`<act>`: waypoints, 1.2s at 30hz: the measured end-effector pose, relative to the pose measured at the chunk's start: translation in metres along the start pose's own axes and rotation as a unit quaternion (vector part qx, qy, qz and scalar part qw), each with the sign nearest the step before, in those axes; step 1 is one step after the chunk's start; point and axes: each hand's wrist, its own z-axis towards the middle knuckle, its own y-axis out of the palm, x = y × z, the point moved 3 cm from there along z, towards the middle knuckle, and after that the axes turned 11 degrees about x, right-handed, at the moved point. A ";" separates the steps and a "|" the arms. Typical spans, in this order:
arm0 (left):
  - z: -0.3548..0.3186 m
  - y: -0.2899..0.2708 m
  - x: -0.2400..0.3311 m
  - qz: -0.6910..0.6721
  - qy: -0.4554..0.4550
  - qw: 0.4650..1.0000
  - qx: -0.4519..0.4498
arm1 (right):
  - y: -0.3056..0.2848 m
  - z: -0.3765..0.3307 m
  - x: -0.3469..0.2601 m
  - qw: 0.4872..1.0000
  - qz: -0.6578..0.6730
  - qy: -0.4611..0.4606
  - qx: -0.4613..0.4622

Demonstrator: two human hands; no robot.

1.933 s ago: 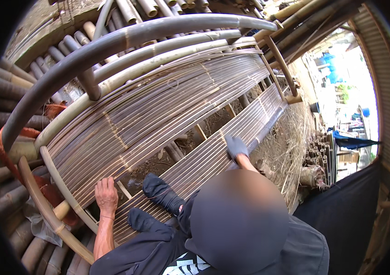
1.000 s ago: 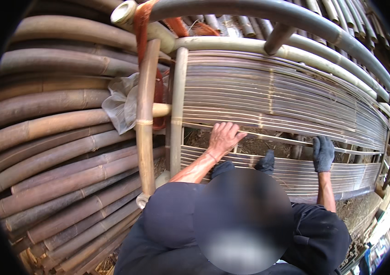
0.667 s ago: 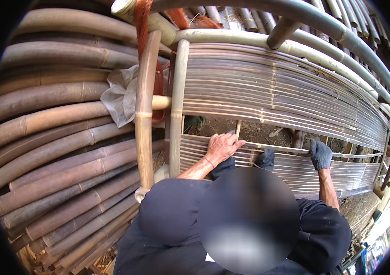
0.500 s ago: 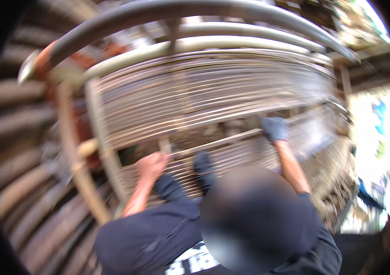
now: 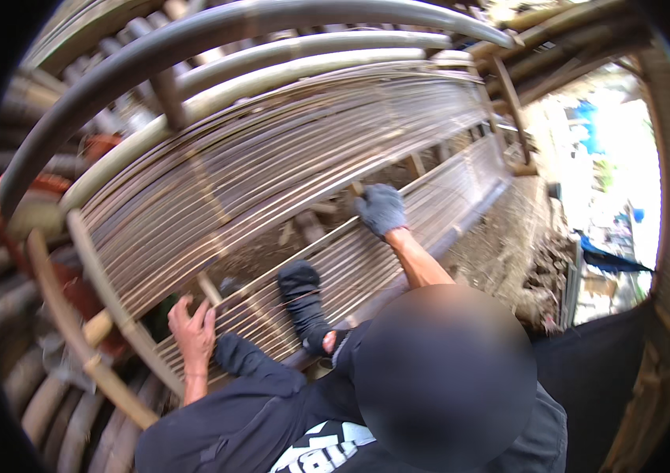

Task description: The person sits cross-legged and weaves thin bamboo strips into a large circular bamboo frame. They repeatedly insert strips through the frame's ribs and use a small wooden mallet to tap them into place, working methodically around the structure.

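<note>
A low bench of thin bamboo slats (image 5: 288,134) lies before me, with a long open gap between its wide back panel and the narrower front panel (image 5: 449,177). My left hand (image 5: 191,327), bare, is at the left end of the gap, fingers apart and bent, beside a short crosspiece (image 5: 209,288). My right hand (image 5: 382,210) wears a grey glove. Its fingers curl over the gap-side edge slat (image 5: 331,236) of the front panel, close to another crosspiece (image 5: 357,189); the fingertips are hidden. My dark-covered feet (image 5: 299,288) rest on or against the front slats.
Thick bamboo poles (image 5: 272,20) curve along the far side as a backrest. An upright bamboo post (image 5: 75,339) stands at the left, with stacked poles (image 5: 47,402) beyond it. Bare earth (image 5: 489,244) shows to the right, and a dark cloth (image 5: 587,378) hangs at lower right.
The view has turned, so the bench now slants up to the right. My left fingers, bunched at the slat edge before, are now spread. My right hand stays on the edge slat.
</note>
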 end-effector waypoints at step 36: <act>0.005 -0.004 0.017 0.089 -0.065 0.973 -0.202 | -0.231 0.060 -0.161 0.781 0.551 -0.163 -0.244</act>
